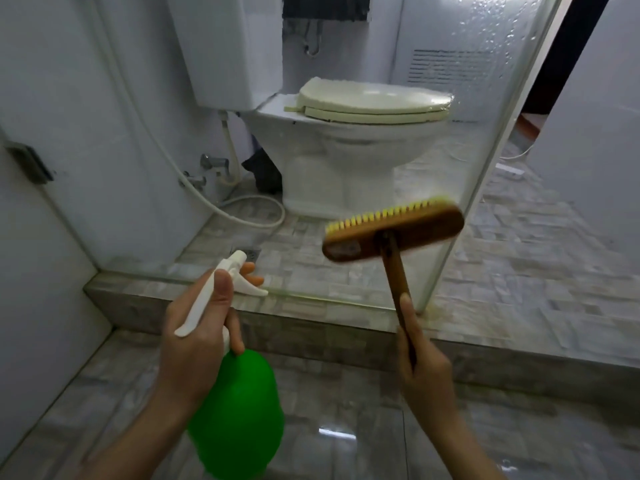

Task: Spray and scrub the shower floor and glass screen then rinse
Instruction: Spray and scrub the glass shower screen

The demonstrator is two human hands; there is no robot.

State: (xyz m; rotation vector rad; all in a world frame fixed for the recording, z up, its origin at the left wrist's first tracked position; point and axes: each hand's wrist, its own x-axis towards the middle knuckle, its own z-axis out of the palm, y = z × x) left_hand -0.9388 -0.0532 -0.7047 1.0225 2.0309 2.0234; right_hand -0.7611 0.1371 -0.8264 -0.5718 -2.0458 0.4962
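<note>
Head view: left hand grips green spray bottle; right hand clasps yellow-bristled wooden brush.

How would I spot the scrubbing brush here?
Find the glass screen in front of the toilet. Against its lower part, the right hand holds up a wooden brush by its handle. Only it has yellow bristles.

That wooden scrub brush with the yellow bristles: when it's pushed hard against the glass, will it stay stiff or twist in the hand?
The wooden scrub brush with yellow bristles probably stays stiff: head and handle look like solid wood. The wide head sits crosswise on a thin handle, so off-centre pressure may twist it. The right hand grips low on the handle, so it could feel head-heavy; the floor looks wet, so perhaps slippery.
</note>
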